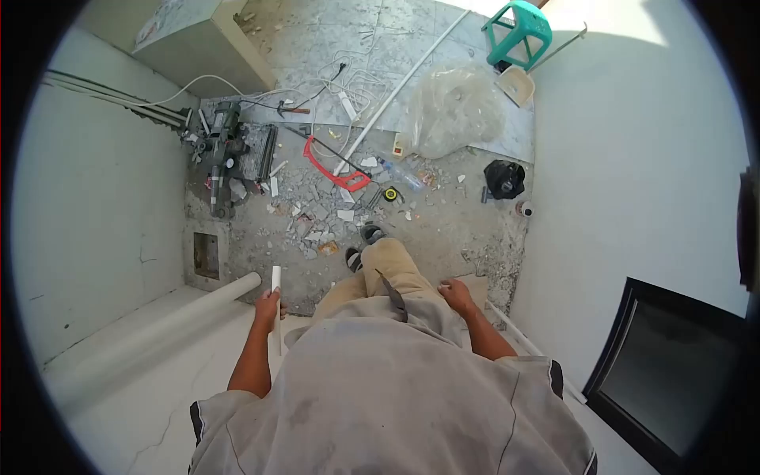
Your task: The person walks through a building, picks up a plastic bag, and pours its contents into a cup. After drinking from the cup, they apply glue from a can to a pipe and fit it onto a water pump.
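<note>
My left hand (pixel 268 305) is closed around a thin white pipe (pixel 275 277), held upright at my left side. Just left of it, the end of a thicker white pipe (pixel 229 291) slants out from the wall. Beside my right thigh is my right hand (pixel 456 294), its fingers curled in; what they hold, if anything, is too small to make out. A brownish flat piece (pixel 477 288) lies right behind that hand. On the rubble ahead of my feet are a red hacksaw (pixel 332 172) and a yellow-black tape measure (pixel 390 194).
A power drill (pixel 222 150) rests at the left wall near a square floor hole (pixel 207 255). Long white pipe (pixel 404 83), tangled cables (pixel 356 87), a clear plastic bag (pixel 455 111), a black bag (pixel 504 180) and a green stool (pixel 518 32) lie ahead. Broken tile pieces (pixel 317 236) litter the floor.
</note>
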Demonstrator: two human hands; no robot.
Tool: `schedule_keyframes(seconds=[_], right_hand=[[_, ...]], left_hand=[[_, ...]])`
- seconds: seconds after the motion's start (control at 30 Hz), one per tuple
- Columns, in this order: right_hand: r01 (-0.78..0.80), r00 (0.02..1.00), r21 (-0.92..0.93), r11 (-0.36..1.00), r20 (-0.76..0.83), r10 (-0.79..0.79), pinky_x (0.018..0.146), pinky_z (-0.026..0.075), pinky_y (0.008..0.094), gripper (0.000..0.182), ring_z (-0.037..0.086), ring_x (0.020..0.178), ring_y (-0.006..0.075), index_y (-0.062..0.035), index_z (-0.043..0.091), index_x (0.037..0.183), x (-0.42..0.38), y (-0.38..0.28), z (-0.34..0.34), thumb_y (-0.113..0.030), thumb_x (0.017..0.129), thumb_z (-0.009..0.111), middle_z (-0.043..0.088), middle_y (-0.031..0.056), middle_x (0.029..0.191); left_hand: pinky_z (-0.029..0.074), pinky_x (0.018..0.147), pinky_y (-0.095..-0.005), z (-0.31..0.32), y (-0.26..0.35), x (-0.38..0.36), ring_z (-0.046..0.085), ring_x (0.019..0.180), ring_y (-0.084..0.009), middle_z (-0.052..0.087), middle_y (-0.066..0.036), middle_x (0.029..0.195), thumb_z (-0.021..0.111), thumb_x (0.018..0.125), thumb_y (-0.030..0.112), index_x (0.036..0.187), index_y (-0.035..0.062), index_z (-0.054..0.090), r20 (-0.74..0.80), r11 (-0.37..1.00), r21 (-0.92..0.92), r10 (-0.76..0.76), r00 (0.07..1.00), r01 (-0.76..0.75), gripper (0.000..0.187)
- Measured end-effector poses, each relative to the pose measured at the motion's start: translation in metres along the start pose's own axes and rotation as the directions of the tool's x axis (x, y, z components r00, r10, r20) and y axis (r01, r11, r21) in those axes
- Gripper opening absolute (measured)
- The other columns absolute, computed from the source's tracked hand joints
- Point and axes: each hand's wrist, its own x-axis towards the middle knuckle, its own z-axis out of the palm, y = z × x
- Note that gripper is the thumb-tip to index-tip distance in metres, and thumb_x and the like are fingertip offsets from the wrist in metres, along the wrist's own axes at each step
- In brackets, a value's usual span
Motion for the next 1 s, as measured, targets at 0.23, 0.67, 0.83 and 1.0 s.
schedule_keyframes(seconds=[0.23,0.67,0.83,1.0], right_hand=[[-0.123,0.992,0.012,0.992,-0.016,0.123,0.099,0.051,0.0407,0.044,0.066,0.115,0.0376,0.0022,0.069,0.123,-0.038,0.037,-0.022,-0.027,0.090,0.069,0.069,0.0242,0.123],[-0.139,0.989,0.131,0.982,-0.034,0.145,0.092,0.054,0.0418,0.042,0.070,0.107,0.0374,0.0038,0.067,0.124,0.062,0.058,-0.165,-0.021,0.090,0.069,0.071,0.0269,0.116],[-0.313,0.948,0.160,0.936,0.112,0.298,0.091,0.054,0.0431,0.043,0.070,0.106,0.0385,0.0037,0.068,0.123,0.124,0.087,-0.280,-0.023,0.089,0.071,0.072,0.0261,0.113],[-0.056,0.992,-0.011,0.998,-0.118,0.054,0.072,0.054,0.0359,0.042,0.069,0.083,0.0254,0.0046,0.066,0.125,0.212,0.150,-0.419,-0.021,0.092,0.070,0.072,0.0200,0.102]], left_hand=[[0.051,0.048,-0.0350,0.040,0.007,0.003,0.060,0.056,-0.0182,0.062,-0.011,0.079,0.059,0.101,0.039,0.114,0.0056,0.056,0.050,0.997,0.063,-0.058,0.997,0.055,0.036],[0.049,0.047,-0.0339,0.126,0.085,0.014,0.058,0.053,-0.0170,0.064,-0.010,0.078,0.060,0.100,0.033,0.116,0.0035,0.060,-0.113,0.987,0.083,-0.129,0.985,0.139,0.033],[0.050,0.048,-0.0343,0.215,0.161,0.024,0.059,0.055,-0.0169,0.065,-0.010,0.080,0.061,0.099,0.034,0.118,0.0030,0.060,-0.173,0.994,0.017,-0.100,0.980,0.104,0.036],[0.051,0.050,-0.0346,0.304,0.246,0.018,0.058,0.056,-0.0166,0.064,-0.010,0.080,0.064,0.098,0.034,0.118,0.0023,0.061,-0.129,0.991,0.104,-0.072,0.989,0.086,0.038]])
